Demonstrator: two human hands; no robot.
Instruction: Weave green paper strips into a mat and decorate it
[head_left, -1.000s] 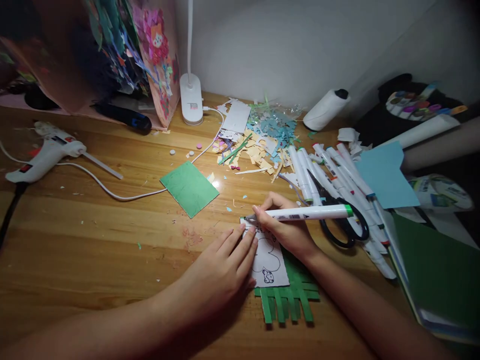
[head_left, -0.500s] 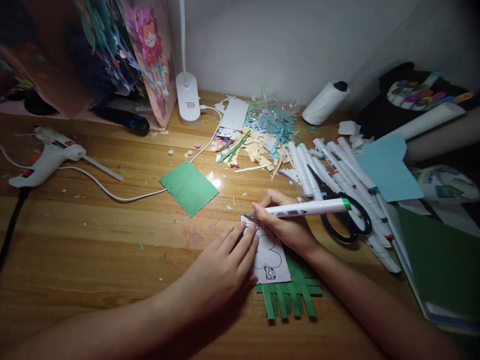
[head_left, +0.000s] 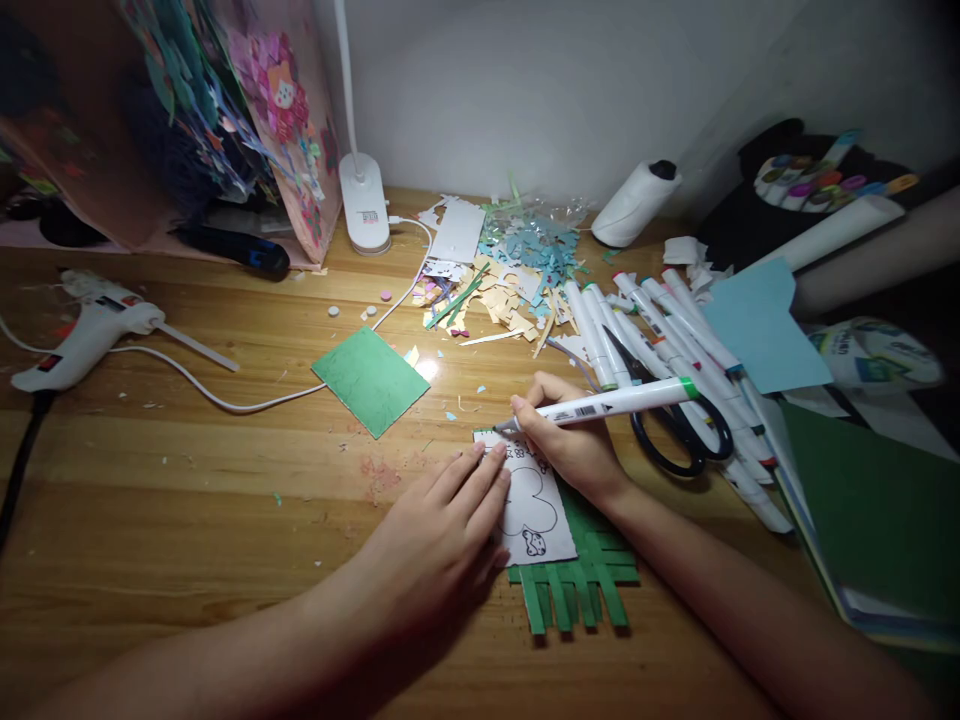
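Note:
My right hand (head_left: pixel 574 440) grips a white marker (head_left: pixel 600 402) with a green end, its tip at the top edge of a white card (head_left: pixel 534 510). Black line drawings of a large rounded outline and small figures cover the card, and short green marks show along its top edge. Flat on the card's left side lies my left hand (head_left: pixel 457 505), fingers stretched out and pressing it. Beneath the card sits a piece of woven green paper strips (head_left: pixel 577 585), partly hidden by it. A green paper square (head_left: pixel 371 382) rests to the left, over a white cable.
Black-handled scissors (head_left: pixel 682 440) lie among several white markers (head_left: pixel 667 330) on the right. Paper scraps (head_left: pixel 502 275) are heaped by the lamp base (head_left: pixel 365 205). A glue gun (head_left: pixel 90 330) lies at left, green sheets (head_left: pixel 870 520) at right.
The marker tip has moved slightly right along the card's top edge, and more green marks show there. My left hand stays on the card. The whole view has shifted a little.

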